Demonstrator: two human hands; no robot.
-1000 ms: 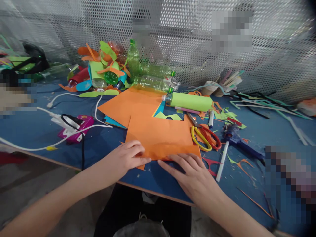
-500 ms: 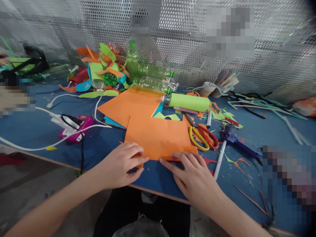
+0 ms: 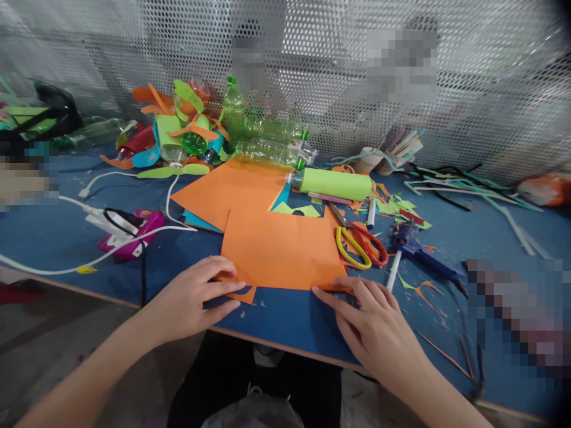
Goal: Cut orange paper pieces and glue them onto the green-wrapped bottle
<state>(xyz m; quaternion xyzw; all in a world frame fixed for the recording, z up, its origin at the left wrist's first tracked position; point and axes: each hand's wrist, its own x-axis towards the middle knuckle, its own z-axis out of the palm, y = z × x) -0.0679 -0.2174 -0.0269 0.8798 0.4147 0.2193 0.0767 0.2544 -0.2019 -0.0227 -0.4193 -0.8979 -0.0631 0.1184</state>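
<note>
A folded-looking sheet of orange paper (image 3: 281, 249) lies in front of me, its near edge close to the table's front. Fingers of my left hand (image 3: 196, 297) rest on its near left corner, stretched out and slightly apart. At the near right corner, my right hand (image 3: 370, 312) lies with spread fingers along the edge. A cut orange scrap (image 3: 247, 295) pokes out beneath the paper by my left fingertips. Scissors (image 3: 357, 244) with yellow and red handles lie just right of the sheet. Behind it is a larger orange sheet (image 3: 232, 190) over blue paper (image 3: 203, 221).
A blue glue gun (image 3: 423, 255) lies to the right, near paper scraps (image 3: 405, 208). Behind stand a green-wrapped bottle (image 3: 336, 184), clear green bottles (image 3: 267, 148) and paper-bladed bottle models (image 3: 178, 131). A magenta power strip (image 3: 134, 235) with cords is at left.
My hands have slid apart along the near edge of the orange paper, the left one leftward and the right one rightward. The view has shifted slightly.
</note>
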